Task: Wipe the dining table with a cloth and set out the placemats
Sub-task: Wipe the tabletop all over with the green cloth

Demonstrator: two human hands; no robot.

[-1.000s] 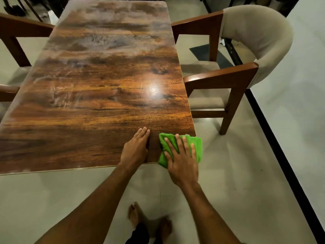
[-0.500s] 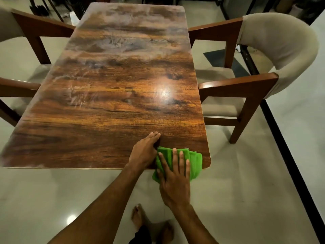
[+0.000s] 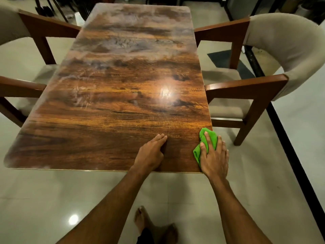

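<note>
A long wooden dining table (image 3: 112, 106) with a glossy, streaky top stretches away from me. A bright green cloth (image 3: 210, 138) lies bunched at the table's near right corner. My right hand (image 3: 214, 155) presses flat on the cloth, fingers spread and fairly straight, with the outer fingers hanging past the table's right edge. My left hand (image 3: 151, 154) rests on the bare table top near the front edge, fingers together and straight. No placemats are in view.
An upholstered wooden armchair (image 3: 263, 73) stands at the table's right side and another armchair (image 3: 26, 55) at the left. Pale tiled floor (image 3: 52, 199) surrounds the table. My bare feet (image 3: 154, 224) show below. Dark clutter sits beyond the far end.
My right hand has slid the green cloth rightwards along the front edge to the table's right corner, bunching it. My left hand stays planted on the table.
</note>
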